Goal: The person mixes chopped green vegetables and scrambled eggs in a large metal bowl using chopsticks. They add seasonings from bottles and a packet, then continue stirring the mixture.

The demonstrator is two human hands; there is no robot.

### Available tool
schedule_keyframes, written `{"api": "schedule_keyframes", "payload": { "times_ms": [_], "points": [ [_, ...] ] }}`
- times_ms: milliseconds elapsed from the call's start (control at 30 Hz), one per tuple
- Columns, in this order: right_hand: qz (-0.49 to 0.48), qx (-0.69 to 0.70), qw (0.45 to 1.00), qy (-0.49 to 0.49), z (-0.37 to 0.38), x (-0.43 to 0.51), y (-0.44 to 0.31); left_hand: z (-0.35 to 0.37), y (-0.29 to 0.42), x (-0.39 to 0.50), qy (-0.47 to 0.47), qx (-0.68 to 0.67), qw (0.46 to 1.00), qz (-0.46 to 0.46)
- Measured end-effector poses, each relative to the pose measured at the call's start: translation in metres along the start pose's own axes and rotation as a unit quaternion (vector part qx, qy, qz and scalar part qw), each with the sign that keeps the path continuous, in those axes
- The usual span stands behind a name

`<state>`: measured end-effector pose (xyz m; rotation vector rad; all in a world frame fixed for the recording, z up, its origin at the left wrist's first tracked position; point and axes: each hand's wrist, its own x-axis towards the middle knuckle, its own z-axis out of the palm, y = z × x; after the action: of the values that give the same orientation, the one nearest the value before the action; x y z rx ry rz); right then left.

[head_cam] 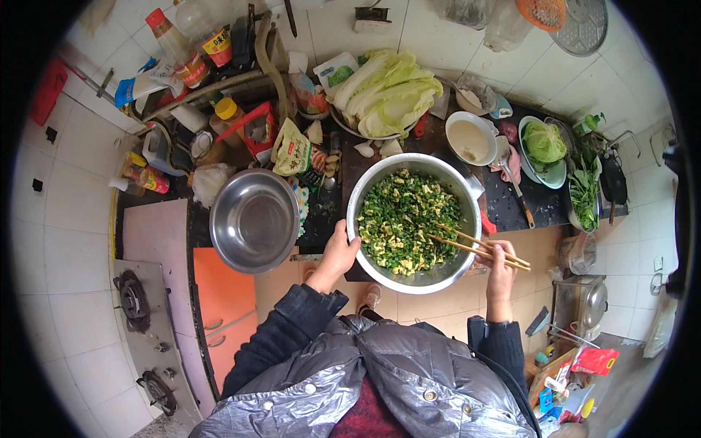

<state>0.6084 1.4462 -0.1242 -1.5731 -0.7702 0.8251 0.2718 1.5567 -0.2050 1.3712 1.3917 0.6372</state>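
A large metal basin [414, 279] stands at the counter's front edge, holding chopped greens mixed with yellow bits that look like scrambled egg [402, 219]. My left hand [338, 254] grips the basin's left rim, thumb over the edge. In my right hand [499, 268] is a pair of wooden chopsticks [476, 247], their tips down in the greens. An unoccupied steel bowl [255, 220] sits to the left of the basin, overhanging the counter edge.
Behind the basin lie napa cabbage leaves [383, 96] on a plate. To the right are a bowl of pale liquid [471, 138], a spatula [517, 189], a bowl of lettuce [542, 143] and leafy greens [583, 191]. Seasoning bottles [175, 52] crowd the left; a gas stove [145, 328] is lower left.
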Motion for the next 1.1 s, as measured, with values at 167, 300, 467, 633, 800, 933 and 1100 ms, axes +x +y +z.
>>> {"api": "schedule_keyframes", "payload": {
  "times_ms": [167, 300, 467, 633, 800, 933, 1100],
  "points": [
    [-0.125, -0.125, 0.984, 0.038, 0.012, -0.005, -0.015, 0.0, 0.005, -0.001, 0.008, 0.001, 1.0, 0.007],
    [-0.154, -0.23, 0.961, 0.004, 0.07, 0.006, 0.014, -0.001, 0.009, -0.002, 0.016, 0.021, 0.999, 0.022],
    [-0.239, -0.226, 0.939, -0.105, 0.106, -0.002, -0.002, -0.002, 0.009, -0.003, 0.01, 0.018, 1.0, 0.019],
    [-0.224, -0.22, 0.937, -0.153, 0.102, -0.031, -0.043, -0.002, 0.007, -0.001, 0.011, 0.039, 0.999, 0.022],
    [-0.218, -0.188, 0.931, -0.225, 0.119, -0.04, -0.021, 0.0, 0.006, -0.002, 0.017, 0.004, 0.999, 0.036],
    [-0.082, -0.075, 0.972, -0.207, 0.111, -0.016, 0.021, 0.001, 0.003, -0.002, 0.015, -0.009, 1.0, 0.024],
    [-0.006, -0.011, 0.996, -0.089, 0.052, 0.01, 0.026, 0.0, -0.002, 0.001, 0.008, -0.031, 0.999, 0.027]
  ]
}}
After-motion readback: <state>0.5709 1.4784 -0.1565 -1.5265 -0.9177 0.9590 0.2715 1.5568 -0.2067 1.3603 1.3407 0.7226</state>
